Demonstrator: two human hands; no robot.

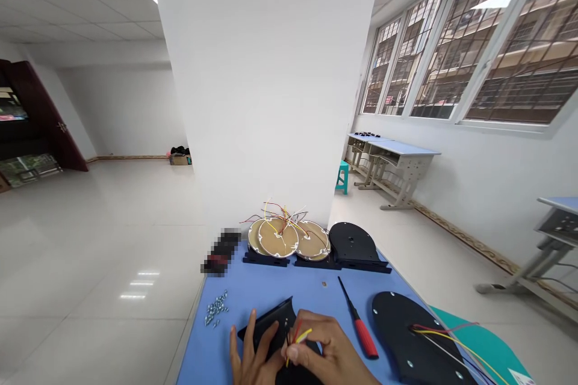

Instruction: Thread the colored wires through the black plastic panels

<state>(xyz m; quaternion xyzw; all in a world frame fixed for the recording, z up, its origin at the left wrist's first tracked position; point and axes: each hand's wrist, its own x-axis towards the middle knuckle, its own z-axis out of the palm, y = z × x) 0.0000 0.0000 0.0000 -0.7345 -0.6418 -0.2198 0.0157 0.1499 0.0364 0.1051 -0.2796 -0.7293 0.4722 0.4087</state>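
In front of me a black bracket (267, 323) lies on the blue desk, partly covered by my hands. My left hand (256, 356) rests over it with the fingers spread across its surface. Closed in a pinch, my right hand (327, 346) holds a bundle of thin coloured wires (304, 334), with yellow, red and black ones showing. Where the wires enter the bracket is hidden by the fingers. Right of that hand lies a screwdriver (365, 337) with a red handle and dark shaft. Farther right, a black rounded plate (413, 337) has wires coming out of its central hole.
Round tan discs (279, 238) with wires lean at the desk's back edge, beside another black plate (354, 242). Small silver screws (215, 309) lie at the left. A teal stool (487, 337) stands past the right edge. A white pillar (266, 84) rises behind the desk (311, 289).
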